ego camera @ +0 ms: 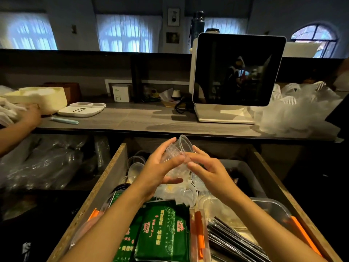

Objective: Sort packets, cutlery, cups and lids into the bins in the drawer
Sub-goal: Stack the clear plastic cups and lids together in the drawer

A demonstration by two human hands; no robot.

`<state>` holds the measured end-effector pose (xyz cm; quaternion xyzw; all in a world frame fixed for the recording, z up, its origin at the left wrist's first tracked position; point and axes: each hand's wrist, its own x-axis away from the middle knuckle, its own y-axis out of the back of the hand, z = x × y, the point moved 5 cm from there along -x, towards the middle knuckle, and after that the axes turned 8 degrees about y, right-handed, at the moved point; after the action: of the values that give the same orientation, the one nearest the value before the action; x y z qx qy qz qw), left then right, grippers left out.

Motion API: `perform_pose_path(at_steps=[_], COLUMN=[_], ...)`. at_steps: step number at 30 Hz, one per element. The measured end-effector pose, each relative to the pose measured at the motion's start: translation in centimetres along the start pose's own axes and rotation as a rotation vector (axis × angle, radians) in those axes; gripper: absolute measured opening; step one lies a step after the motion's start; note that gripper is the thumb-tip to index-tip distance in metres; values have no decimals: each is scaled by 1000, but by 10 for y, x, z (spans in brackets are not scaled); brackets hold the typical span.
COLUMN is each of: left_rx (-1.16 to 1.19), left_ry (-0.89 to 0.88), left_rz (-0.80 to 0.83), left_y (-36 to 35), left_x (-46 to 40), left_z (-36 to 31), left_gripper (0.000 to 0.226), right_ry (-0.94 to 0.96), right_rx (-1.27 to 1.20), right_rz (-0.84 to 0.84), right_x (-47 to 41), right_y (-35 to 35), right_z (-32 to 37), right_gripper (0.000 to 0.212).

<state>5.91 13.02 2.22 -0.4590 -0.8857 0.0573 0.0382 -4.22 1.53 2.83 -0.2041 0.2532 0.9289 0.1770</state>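
Observation:
Above the open wooden drawer (105, 182) I hold a stack of small clear plastic cups (181, 148), tilted with the mouths pointing up and away. My left hand (160, 167) wraps round the stack from the left. My right hand (205, 171) pinches its right side with thumb and fingertips. Below them lie clear lids and small containers (181, 191) in the drawer's middle. Green packets (162, 231) fill a bin at the front. Black-wrapped cutlery (232, 241) lies in a clear bin at the front right.
A grey counter (151, 120) runs behind the drawer with a dark touchscreen terminal (238, 70), a white scale (81, 109) and a pile of clear bags (298, 112). Another person's hand (30, 116) reaches in at the left near cream containers (37, 97). Bagged plastic ware (41, 161) sits on the shelf left of the drawer.

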Motion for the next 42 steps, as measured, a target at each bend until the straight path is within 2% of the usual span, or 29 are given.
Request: perform_pose_path(at_steps=[5,10,12,15,17,19,22,25,27,29,31,34,36,38,40,42], left_rx=[-80,-132,-90,-28,-27,-62,-65,-33,-20,10,24,-14,-34,-46,3,79], left_ry=[-47,-63,-58,-45,-35,-34,-44,-34,-38,-28,-31,-51,-53,-57,-50,-60], left_rz=[-20,9,1,-5,17,65,86,76,64,66,73,36,1,-42,-102,-204], left_y=[1,-4,-2,2,1,-5,-12,-12,-11,-12,-14,-18,-15,-9,1,17], left_x=[3,6,5,5,6,7,9,7,7,7,6,8,9,9,10,9], left_z=[-4,-6,-5,-6,-6,-6,-4,-3,-4,-4,-3,1,0,-5,-12,-21], left_gripper=[48,51,52,70,80,85,78,77,64,45,45,52,49,43,38,38], right_ry=[8,64,28,-13,-1,11,2,1,-28,-77,-120,-135,-117,-119,-174,-171], right_rx=[-121,-82,-127,-251,-250,-145,-134,-215,-291,-411,-381,-209,-159,-257,-413,-291], right_rz=[47,-1,-105,-309,-271,-120,24,14,-23,-151,-235,-201,-167,-120,-157,-191], right_x=[2,2,1,-1,-1,0,4,6,8,7,7,9,10,8,2,-4], right_y=[-2,5,12,29,29,16,-9,-18,-22,-21,-19,-26,-32,-39,-36,-25], right_z=[1,4,1,-1,2,6,9,11,13,13,13,18,20,21,11,1], right_gripper=[25,24,25,31,34,34,44,45,41,41,41,56,43,34,45,50])
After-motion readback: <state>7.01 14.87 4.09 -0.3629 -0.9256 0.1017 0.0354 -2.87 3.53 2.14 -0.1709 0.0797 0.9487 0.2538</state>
